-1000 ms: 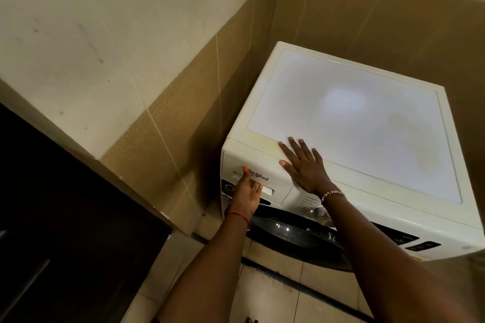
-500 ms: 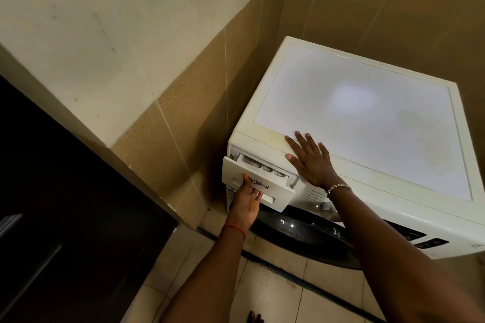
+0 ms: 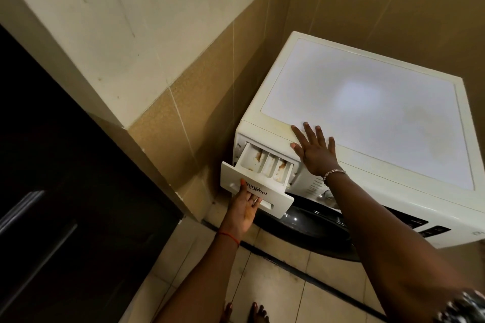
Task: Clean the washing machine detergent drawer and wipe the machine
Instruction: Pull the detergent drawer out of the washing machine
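A white front-loading washing machine point(image 3: 367, 102) stands in a tiled corner. Its detergent drawer point(image 3: 265, 165) at the top left of the front is pulled partway out, showing three compartments with brown residue. My left hand point(image 3: 244, 207) grips the drawer's front panel from below, fingers hooked in the handle recess and thumb on the face. My right hand point(image 3: 313, 151) lies flat with spread fingers on the machine's top front edge, just right of the drawer opening.
The dark round door point(image 3: 309, 228) sits below the drawer. A brown tiled wall point(image 3: 210, 102) runs close along the machine's left side. A dark cabinet or door point(image 3: 65, 191) fills the left. Beige floor tiles point(image 3: 275, 283) and my toes point(image 3: 258, 312) are below.
The drawer went from closed to pulled partway out, my left hand drawing it toward me. My right hand stayed pressed on the machine's top.
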A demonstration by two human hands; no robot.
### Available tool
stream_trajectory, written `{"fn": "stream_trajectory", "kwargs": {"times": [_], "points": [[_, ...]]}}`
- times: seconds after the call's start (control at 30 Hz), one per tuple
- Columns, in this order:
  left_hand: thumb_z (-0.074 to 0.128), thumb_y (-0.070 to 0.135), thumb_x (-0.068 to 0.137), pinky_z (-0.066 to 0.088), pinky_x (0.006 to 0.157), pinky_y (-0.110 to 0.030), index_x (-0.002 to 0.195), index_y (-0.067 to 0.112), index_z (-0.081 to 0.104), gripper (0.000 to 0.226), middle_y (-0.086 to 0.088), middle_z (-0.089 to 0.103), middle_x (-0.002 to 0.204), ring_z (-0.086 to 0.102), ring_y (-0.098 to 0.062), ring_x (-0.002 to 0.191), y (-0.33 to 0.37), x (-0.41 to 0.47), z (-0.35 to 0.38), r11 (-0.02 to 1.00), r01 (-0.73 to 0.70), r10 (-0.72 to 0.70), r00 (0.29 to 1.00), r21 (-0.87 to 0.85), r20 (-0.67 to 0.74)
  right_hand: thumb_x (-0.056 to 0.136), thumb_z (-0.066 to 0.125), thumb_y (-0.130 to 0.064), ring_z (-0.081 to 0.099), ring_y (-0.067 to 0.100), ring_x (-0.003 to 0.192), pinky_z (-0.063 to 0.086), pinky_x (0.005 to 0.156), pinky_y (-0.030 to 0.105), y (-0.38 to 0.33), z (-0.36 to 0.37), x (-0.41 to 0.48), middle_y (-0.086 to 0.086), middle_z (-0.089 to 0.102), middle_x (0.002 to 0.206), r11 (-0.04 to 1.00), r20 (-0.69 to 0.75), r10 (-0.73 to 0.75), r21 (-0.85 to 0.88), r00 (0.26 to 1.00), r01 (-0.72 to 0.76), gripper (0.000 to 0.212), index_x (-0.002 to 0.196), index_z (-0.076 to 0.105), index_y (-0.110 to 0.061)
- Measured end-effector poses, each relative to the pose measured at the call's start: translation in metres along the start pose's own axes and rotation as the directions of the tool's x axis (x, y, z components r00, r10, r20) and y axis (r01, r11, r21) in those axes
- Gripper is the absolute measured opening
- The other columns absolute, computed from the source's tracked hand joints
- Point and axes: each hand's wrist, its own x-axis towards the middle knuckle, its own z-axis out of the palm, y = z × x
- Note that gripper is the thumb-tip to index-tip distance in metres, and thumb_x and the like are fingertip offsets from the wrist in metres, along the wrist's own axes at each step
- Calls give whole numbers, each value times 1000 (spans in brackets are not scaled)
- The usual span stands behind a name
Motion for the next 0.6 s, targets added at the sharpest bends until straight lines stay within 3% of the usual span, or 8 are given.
{"fn": "stream_trajectory", "kwargs": {"times": [0.33, 0.6], "points": [[39, 32, 97, 31, 108, -37, 138, 6, 37, 49, -16, 42, 144, 36, -28, 136, 0, -19, -17, 998, 29, -28, 999, 59, -19, 100, 9, -43, -10, 23, 145, 0, 115, 50, -17, 8, -10, -1, -14, 157, 990, -48, 141, -1, 989, -141, 52, 147, -10, -34], [41, 32, 96, 31, 109, -38, 136, 5, 39, 49, -17, 41, 144, 36, -27, 136, 1, -28, -22, 998, 54, -53, 998, 30, -29, 101, 12, -38, -7, 23, 146, 3, 116, 49, -24, 9, -19, 2, -13, 157, 987, -47, 156, 38, 987, -154, 51, 148, -6, -30]]}}
